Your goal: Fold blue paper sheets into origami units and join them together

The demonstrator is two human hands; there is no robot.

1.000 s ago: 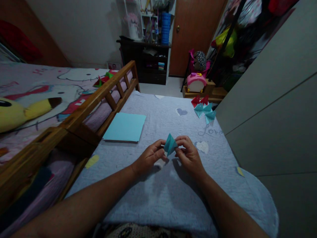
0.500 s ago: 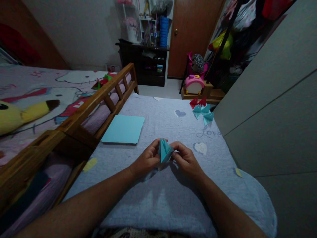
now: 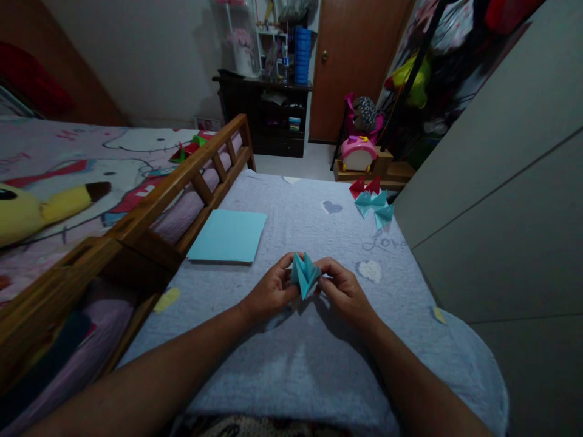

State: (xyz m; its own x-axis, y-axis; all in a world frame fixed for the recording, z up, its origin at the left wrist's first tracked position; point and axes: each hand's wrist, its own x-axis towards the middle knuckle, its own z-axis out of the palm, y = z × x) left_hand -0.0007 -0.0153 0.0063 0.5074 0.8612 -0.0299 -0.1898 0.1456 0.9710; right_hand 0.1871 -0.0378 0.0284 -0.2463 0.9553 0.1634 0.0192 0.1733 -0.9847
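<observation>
A small folded teal paper piece [image 3: 304,275] is pinched between both my hands, just above the grey blanket [image 3: 291,358]. My left hand [image 3: 271,291] grips its left side with closed fingers. My right hand [image 3: 342,292] grips its right side the same way. The piece shows two upward points and a downward tip. A stack of flat teal paper sheets [image 3: 228,236] lies to the left of my hands.
Several folded teal and red paper pieces [image 3: 372,199] lie at the blanket's far right. A wooden bed rail [image 3: 182,176] runs along the left, with a yellow plush toy [image 3: 40,209] behind it. A grey cabinet wall [image 3: 501,182] stands close on the right.
The folded piece has been turned and spread in my fingers, from a single upright triangle to a shape with two points up. My hands stayed nearly in place.
</observation>
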